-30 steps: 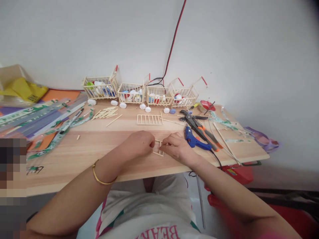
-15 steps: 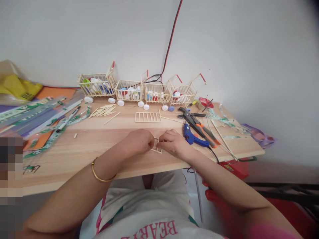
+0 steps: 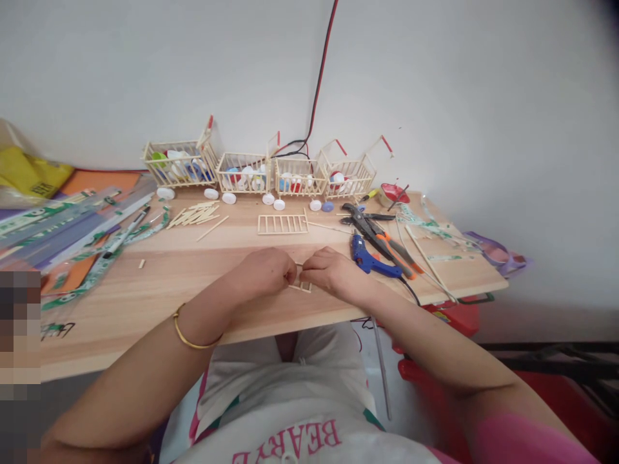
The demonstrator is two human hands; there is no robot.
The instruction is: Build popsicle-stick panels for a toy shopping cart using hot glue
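The small stick frame [image 3: 304,290] lies just below mid-picture, between left hand [image 3: 269,272] and right hand [image 3: 329,272], both near; fingers hide its long way; can't tell if either grip pinches it

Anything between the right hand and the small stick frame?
Nothing visible: the right hand is right at the small stick frame, partly covering it. The left hand is at the frame's opposite side, and the blue glue gun lies off to the right.

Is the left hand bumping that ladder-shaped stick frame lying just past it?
Apart. The head view shows a strip of bare tabletop between the left hand and the ladder-shaped stick frame.
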